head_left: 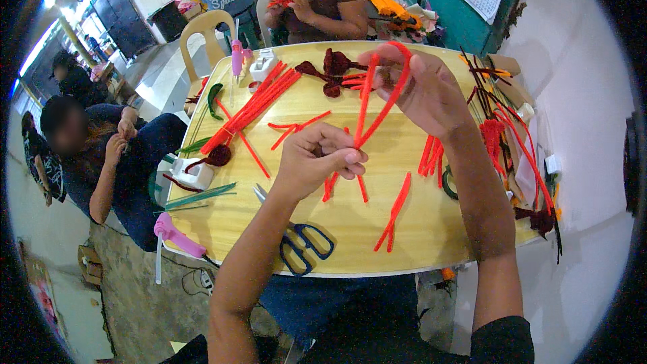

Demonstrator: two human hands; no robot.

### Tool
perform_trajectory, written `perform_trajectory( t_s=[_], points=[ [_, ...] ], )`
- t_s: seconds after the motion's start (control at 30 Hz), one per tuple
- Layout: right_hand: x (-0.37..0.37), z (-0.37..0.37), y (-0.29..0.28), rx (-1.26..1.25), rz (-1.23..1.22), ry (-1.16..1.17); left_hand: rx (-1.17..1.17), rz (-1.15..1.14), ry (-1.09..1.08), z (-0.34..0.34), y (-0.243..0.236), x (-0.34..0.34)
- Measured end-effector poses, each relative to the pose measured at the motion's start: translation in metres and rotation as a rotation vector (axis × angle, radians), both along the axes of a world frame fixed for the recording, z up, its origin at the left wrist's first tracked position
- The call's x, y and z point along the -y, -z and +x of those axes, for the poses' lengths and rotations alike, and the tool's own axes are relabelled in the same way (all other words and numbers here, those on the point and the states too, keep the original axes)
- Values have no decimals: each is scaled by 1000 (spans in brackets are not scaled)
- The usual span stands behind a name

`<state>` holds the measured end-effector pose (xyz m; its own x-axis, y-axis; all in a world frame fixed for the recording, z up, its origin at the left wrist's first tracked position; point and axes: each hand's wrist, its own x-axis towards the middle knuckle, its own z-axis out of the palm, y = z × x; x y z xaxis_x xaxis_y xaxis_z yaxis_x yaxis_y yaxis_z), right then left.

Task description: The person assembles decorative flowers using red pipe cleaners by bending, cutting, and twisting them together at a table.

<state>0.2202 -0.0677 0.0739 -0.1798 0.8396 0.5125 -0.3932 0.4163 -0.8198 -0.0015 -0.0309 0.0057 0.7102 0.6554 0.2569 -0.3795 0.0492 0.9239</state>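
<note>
A bright red pipe cleaner (pixel 387 109) is bent into a narrow, V-like loop above the table. My left hand (pixel 317 158) pinches its lower point between thumb and fingertips. Up by the rounded top, my right hand (pixel 431 91) holds the loop with curled fingers, which partly hide it. Below lie several more red pipe cleaners, among them a forked piece (pixel 394 214) near the front edge. Blue-handled scissors (pixel 304 246) rest beside my left forearm, their blades partly covered.
A bundle of red pipe cleaners (pixel 253 109) lies left on the yellow table (pixel 323 219). Pink glue guns (pixel 180 237) (pixel 237 57) sit near the left edge. Dark red fuzzy pieces (pixel 337 64) lie at the back. Co-workers sit left and across; a wall (pixel 573 108) stands right.
</note>
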Motion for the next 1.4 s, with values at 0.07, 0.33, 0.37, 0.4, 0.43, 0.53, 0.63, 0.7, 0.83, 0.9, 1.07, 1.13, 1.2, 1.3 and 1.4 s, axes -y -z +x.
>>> perform_trajectory(
  t_s=[0.07,0.33,0.37,0.4,0.43,0.53,0.63,0.7,0.83,0.9,1.07,1.13,1.2,1.3,1.4],
  points=[
    [-3,2,3,-17,25,16,-26,4,-10,1,0,1],
    [-4,10,9,-63,159,214,-91,-19,-37,3,-7,2],
    [-4,10,11,-85,144,232,-45,-21,-21,4,-3,2],
    [-4,12,11,-103,128,258,-55,10,-13,5,-2,2],
    [-5,13,12,-104,155,269,-66,42,-5,5,-1,2],
    [-7,15,14,-107,190,289,-105,84,14,7,-4,4],
    [-5,13,12,-118,143,245,-155,105,20,7,-2,4],
    [-4,10,10,-159,94,164,-155,139,29,5,2,2],
    [0,10,6,-144,85,214,-135,258,-12,4,4,-2],
    [1,15,-1,-54,112,274,-115,341,-26,5,2,-1],
    [9,26,-16,36,70,262,-120,518,-78,3,-2,-1],
    [11,22,-17,19,45,277,-125,553,-95,2,-1,-1],
    [10,22,-15,6,9,273,-118,539,-84,0,3,-2],
    [12,24,-14,22,70,339,-133,569,-59,0,-2,-3],
    [16,30,-15,12,56,342,-116,564,-51,1,-4,-2]
  ],
)
